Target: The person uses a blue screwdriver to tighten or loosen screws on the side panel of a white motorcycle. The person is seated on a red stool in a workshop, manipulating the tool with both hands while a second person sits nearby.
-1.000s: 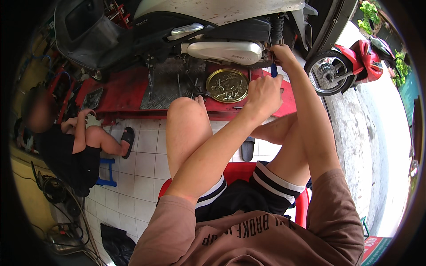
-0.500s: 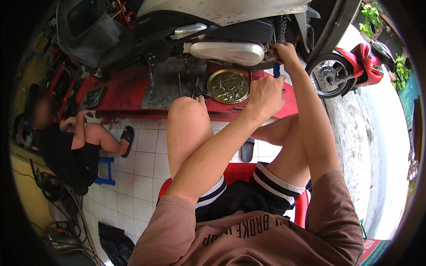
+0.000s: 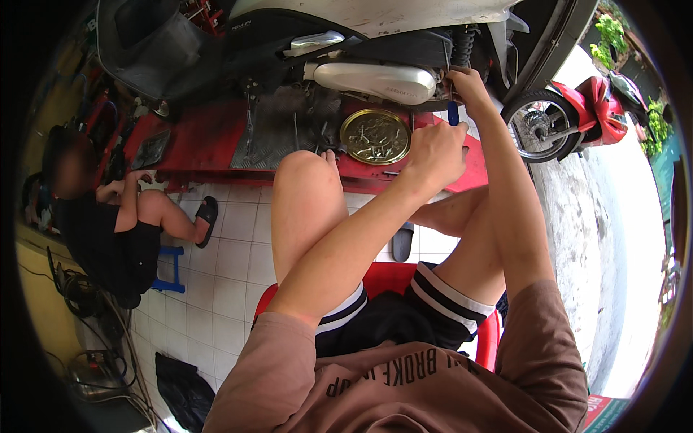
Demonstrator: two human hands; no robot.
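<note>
A blue-handled screwdriver (image 3: 452,112) points up at the rear of a scooter (image 3: 375,81), beside its silver side cover. My left hand (image 3: 437,153) is closed around the lower end of the handle, and most of its fingers are hidden. Just above, my right hand (image 3: 468,86) reaches in below the black shock absorber spring (image 3: 463,47). Its fingers are bent together by the tool's shaft, against the scooter; what they pinch is hidden. A round gold tray (image 3: 375,137) holding small metal parts lies left of my hands.
The scooter stands over a red lift platform (image 3: 195,155) with loose tools on it. At the left another person (image 3: 97,216) sits on a blue stool (image 3: 170,270). A red motorbike (image 3: 592,112) is parked at the right. Cables (image 3: 119,325) run along the lower left floor.
The view has shifted slightly. Both hands keep nearly the same place and grip at the screwdriver.
</note>
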